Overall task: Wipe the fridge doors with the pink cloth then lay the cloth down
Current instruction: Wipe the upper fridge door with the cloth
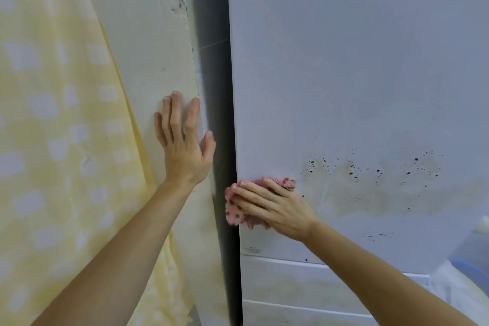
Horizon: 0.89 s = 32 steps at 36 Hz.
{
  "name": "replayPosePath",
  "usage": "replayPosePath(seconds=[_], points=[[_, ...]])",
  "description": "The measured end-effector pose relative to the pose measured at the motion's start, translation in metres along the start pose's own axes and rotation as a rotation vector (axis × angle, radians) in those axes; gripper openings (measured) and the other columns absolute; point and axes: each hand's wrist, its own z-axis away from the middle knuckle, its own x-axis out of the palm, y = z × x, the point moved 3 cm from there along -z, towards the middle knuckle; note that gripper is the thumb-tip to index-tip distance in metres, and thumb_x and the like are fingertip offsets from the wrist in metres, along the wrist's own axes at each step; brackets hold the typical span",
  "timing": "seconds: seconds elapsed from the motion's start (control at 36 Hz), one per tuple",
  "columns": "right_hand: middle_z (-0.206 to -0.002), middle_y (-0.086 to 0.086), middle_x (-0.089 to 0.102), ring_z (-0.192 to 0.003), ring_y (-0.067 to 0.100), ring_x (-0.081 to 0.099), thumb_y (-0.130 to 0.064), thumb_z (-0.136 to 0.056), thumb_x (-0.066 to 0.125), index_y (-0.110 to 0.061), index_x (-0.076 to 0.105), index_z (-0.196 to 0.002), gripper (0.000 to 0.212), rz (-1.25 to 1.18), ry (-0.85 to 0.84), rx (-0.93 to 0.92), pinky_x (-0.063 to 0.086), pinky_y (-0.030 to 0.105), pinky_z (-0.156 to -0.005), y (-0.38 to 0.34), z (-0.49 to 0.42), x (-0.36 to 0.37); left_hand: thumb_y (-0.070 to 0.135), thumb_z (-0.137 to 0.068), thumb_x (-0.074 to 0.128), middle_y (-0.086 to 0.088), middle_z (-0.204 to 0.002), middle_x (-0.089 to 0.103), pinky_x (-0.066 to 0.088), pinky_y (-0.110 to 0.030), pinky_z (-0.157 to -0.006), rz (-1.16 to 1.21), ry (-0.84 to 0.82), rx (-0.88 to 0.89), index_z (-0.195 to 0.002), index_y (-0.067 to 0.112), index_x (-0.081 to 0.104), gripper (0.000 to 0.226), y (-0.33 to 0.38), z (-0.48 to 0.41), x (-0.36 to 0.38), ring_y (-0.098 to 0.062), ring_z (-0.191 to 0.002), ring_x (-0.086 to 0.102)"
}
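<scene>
Left hand [185, 151] lies flat, fingers spread, on the cream plaster wall [137, 47], probably bracing the body; right hand [270, 206] presses the bunched pink spotted cloth [234, 216] with straightish fingers against the left edge of the white fridge door [344, 61], dark specks [352, 172] unwiped further right

The white fridge door [357, 74] is the working surface here. At its 8 o'clock edge a pink cloth [234, 213] is bunched flat against it under the right hand [275, 206]. Dark specks and a brownish smear [370, 174] spread at 4 o'clock. The left hand [185, 145] rests flat on the cream wall [137, 34] at 9 o'clock.
</scene>
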Motion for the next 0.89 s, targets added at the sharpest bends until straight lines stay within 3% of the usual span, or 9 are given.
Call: replayPosePath(seconds=[0.08, 0.17, 0.25, 0.36, 0.44, 0.58, 0.69, 0.81, 0.89], points=[[-0.173, -0.001, 0.022, -0.161, 0.017, 0.018, -0.011, -0.097, 0.053, -0.015, 0.030, -0.164, 0.071, -0.093, 0.011, 0.086, 0.001, 0.039, -0.132, 0.008, 0.000, -0.004, 0.021, -0.099, 0.058, -0.027, -0.167, 0.021, 0.011, -0.063, -0.127, -0.006, -0.001, -0.003, -0.161, 0.011, 0.025, 0.071, 0.000, 0.000, 0.000, -0.046, -0.157, 0.013], [-0.173, 0.003, 0.015, -0.162, 0.022, 0.009, -0.007, -0.098, 0.048, -0.010, 0.037, -0.159, 0.062, -0.071, 0.072, 0.164, 0.003, 0.046, -0.131, 0.022, -0.003, -0.017, 0.020, -0.098, 0.058, -0.028, -0.166, 0.022, 0.011, -0.064, -0.127, 0.000, 0.012, -0.005, -0.160, 0.008, 0.027, 0.070, 0.001, 0.000, 0.001, -0.046, -0.157, 0.014], [-0.171, 0.007, 0.024, -0.161, 0.022, 0.016, -0.008, -0.105, 0.046, -0.008, 0.047, -0.153, 0.048, -0.141, 0.228, 0.452, 0.010, 0.048, -0.130, 0.057, -0.016, -0.035, 0.019, -0.098, 0.058, -0.028, -0.166, 0.022, 0.010, -0.062, -0.128, 0.009, 0.020, -0.013, -0.160, 0.007, 0.028, 0.070, 0.003, 0.001, 0.001, -0.046, -0.157, 0.013], [-0.171, 0.006, 0.020, -0.162, 0.023, 0.012, 0.004, -0.095, 0.060, -0.002, 0.034, -0.159, 0.069, -0.135, 0.381, 0.738, 0.008, 0.050, -0.131, 0.075, -0.041, -0.048, 0.013, -0.094, 0.060, -0.030, -0.165, 0.024, 0.010, -0.063, -0.128, 0.004, 0.036, -0.026, -0.159, 0.007, 0.028, 0.073, 0.006, 0.001, 0.001, -0.047, -0.156, 0.016], [-0.171, 0.009, 0.022, -0.161, 0.024, 0.015, -0.003, -0.098, 0.059, -0.003, 0.034, -0.160, 0.067, -0.207, 0.355, 0.722, 0.007, 0.048, -0.132, 0.057, -0.042, -0.040, 0.012, -0.094, 0.060, -0.030, -0.165, 0.024, 0.010, -0.063, -0.128, 0.006, 0.036, -0.036, -0.159, 0.007, 0.027, 0.074, 0.007, 0.000, 0.001, -0.047, -0.156, 0.016], [-0.172, 0.006, 0.023, -0.162, 0.021, 0.014, -0.006, -0.099, 0.043, -0.008, 0.033, -0.162, 0.064, -0.265, 0.059, 0.345, 0.005, 0.041, -0.133, -0.003, 0.002, -0.012, 0.016, -0.097, 0.059, -0.029, -0.167, 0.021, 0.011, -0.064, -0.127, 0.004, 0.004, -0.017, -0.160, 0.007, 0.027, 0.071, 0.004, 0.001, -0.002, -0.047, -0.157, 0.014], [-0.173, 0.005, 0.023, -0.161, 0.020, 0.016, 0.000, -0.097, 0.033, -0.010, 0.030, -0.163, 0.067, -0.263, -0.053, 0.201, 0.004, 0.039, -0.133, -0.010, 0.023, -0.006, 0.018, -0.099, 0.059, -0.029, -0.167, 0.020, 0.011, -0.064, -0.127, 0.010, -0.023, -0.010, -0.161, 0.007, 0.027, 0.070, 0.004, 0.002, -0.005, -0.046, -0.158, 0.013], [-0.172, 0.005, 0.024, -0.161, 0.022, 0.018, 0.004, -0.095, 0.041, -0.019, 0.026, -0.166, 0.076, -0.282, -0.017, 0.185, 0.008, 0.040, -0.133, 0.005, 0.017, -0.014, 0.015, -0.098, 0.059, -0.028, -0.168, 0.019, 0.010, -0.063, -0.128, 0.008, -0.018, -0.027, -0.161, 0.007, 0.026, 0.072, 0.007, 0.002, -0.005, -0.046, -0.158, 0.012], [-0.168, 0.007, 0.033, -0.158, 0.025, 0.027, 0.008, -0.090, 0.051, -0.015, 0.045, -0.158, 0.072, -0.288, 0.089, 0.313, 0.015, 0.044, -0.131, 0.038, 0.004, -0.033, 0.013, -0.097, 0.060, -0.028, -0.168, 0.019, 0.011, -0.064, -0.127, 0.004, -0.007, -0.047, -0.162, 0.007, 0.025, 0.074, 0.010, 0.003, -0.004, -0.045, -0.158, 0.012]])
